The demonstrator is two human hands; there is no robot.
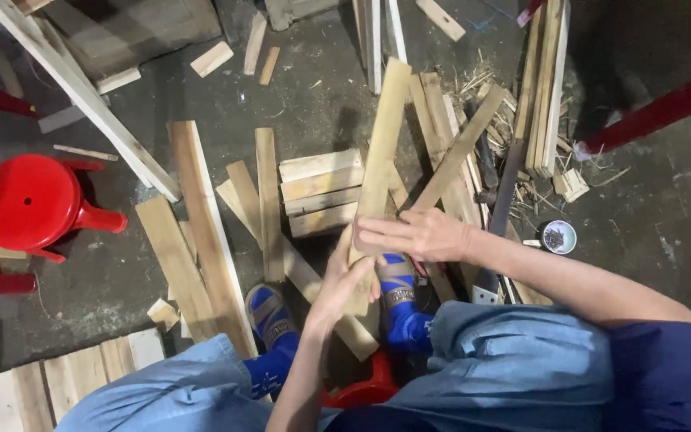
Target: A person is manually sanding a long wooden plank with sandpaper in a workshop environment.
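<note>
Two hands are gripping one long wooden slat (381,152), which is standing tilted above the floor, its upper end leaning away from the person and its lower end sitting between the knees. The left hand (344,282) is wrapping its grip around the slat's lower end from the left, fingers clamped on the wood. The right hand (409,234) is lying across the slat just above, fingers stretched flat and pressing on its face, so its grip is resting on the wood rather than curling round it.

Just behind the slat, a stack of short boards (321,192) is lying on the concrete floor (305,88), with longer planks (209,232) fanning out to the left and more strips (453,152) crossing to the right. Beneath the hands, two feet in blue socks and sandals (269,316) are resting among the wood. A bundle of thin battens (544,88) is lying farther right, and a small round tin (559,237) is sitting on the floor near the right forearm. Well apart on the left, a red plastic stool (29,204) is lying tipped on its side. The person is wearing light blue trousers (513,368).
</note>
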